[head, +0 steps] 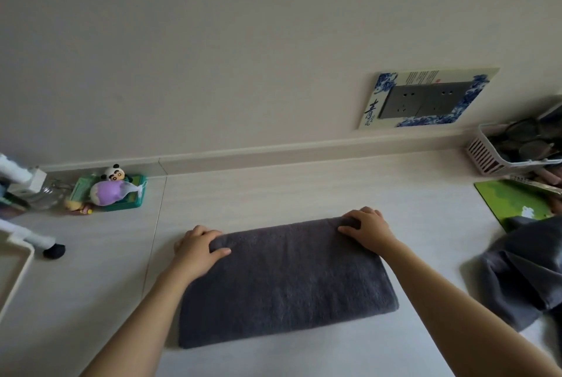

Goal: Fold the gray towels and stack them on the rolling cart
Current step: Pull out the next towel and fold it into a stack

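A dark gray towel (286,282) lies folded into a rectangle on the pale table, straight in front of me. My left hand (197,247) grips its far left corner, thumb on top and fingers curled over the edge. My right hand (366,229) holds the far right corner the same way. Another gray towel (523,270) lies crumpled at the right edge of the table. A white tray rim (16,273), possibly the cart, shows at the far left.
Toys sit in a green tray (112,194) at the back left by the wall. A pink basket (498,154) of items and a green mat (514,200) are at the back right. A wall socket panel (425,100) is behind.
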Motion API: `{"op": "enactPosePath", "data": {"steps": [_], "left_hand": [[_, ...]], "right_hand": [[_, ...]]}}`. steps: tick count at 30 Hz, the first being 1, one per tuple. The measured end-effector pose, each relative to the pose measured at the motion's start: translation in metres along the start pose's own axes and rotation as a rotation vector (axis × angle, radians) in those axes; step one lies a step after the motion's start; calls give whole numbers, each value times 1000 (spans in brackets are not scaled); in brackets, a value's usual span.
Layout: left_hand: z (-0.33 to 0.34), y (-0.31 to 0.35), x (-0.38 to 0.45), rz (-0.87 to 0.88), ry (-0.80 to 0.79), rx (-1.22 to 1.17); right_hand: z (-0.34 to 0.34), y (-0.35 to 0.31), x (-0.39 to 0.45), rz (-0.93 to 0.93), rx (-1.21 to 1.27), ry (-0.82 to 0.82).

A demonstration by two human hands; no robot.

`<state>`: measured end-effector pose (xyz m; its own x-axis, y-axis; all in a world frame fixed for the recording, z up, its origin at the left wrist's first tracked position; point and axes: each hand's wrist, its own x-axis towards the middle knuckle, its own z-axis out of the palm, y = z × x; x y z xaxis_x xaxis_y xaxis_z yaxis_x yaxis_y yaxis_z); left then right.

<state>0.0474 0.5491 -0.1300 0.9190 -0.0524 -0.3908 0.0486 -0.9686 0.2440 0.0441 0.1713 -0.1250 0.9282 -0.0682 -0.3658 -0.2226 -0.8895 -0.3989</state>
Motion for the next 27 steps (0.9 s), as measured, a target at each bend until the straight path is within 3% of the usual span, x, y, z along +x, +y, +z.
{"op": "enactPosePath", "data": {"steps": [5,8,13,22,25,27], "left_hand": [[-9,6,8,-20,-70,75],[-16,5,11,1,-114,-10],[-54,4,-6,54,-53,-282],[-133,13,-66,287,320,-370],[-119,11,-85,287,273,-335],[-93,4,-92,221,146,-292]], "right_hand": [[-3,-8,6,-5,-226,-72],[-12,-10,10,10,-315,-151],[-53,-17,-5,-75,46,-142],[-119,-36,-62,-311,344,172],[-104,-27,-82,-282,292,140],[-81,-15,-92,-205,229,51]]}}
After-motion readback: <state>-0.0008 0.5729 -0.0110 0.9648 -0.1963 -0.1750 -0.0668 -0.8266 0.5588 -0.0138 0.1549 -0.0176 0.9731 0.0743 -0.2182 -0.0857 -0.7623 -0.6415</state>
